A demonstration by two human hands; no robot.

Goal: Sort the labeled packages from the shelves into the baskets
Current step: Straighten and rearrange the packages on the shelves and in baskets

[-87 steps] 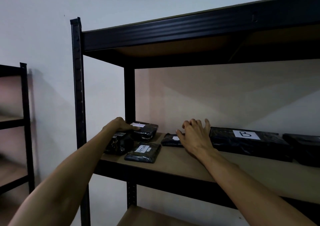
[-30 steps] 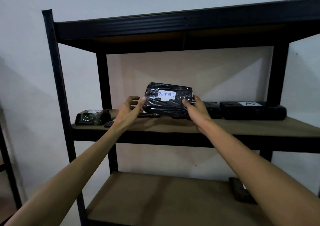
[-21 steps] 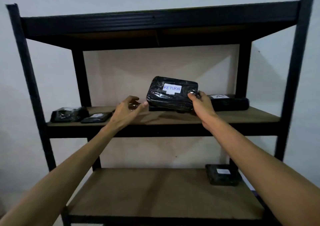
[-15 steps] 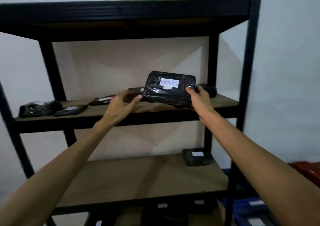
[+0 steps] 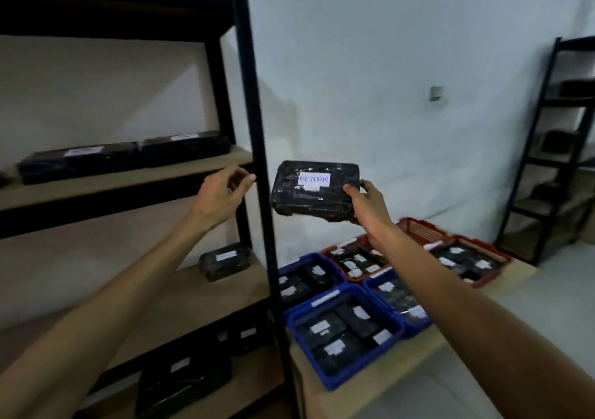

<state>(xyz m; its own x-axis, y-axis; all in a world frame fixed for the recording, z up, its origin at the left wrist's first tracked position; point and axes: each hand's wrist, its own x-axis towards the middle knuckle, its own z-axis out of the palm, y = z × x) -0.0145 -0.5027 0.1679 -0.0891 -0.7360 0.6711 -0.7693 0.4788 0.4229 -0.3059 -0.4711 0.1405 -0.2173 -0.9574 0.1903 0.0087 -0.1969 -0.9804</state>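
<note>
Now I'm mid-carry: right hand [image 5: 365, 206] fingers curled round RETURN package [image 5: 314, 191], held aloft beyond shelf post; left hand [image 5: 222, 193] loose, empty. Next: pick matching basket [image 5: 344, 328] at 5 o'clock, labels unreadable.

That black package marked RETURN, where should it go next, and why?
Probably down and to the right, toward the baskets. The right hand alone grips the RETURN package in the air beside the shelf post; the left hand holds nothing. Which basket takes returns is unreadable.
</note>
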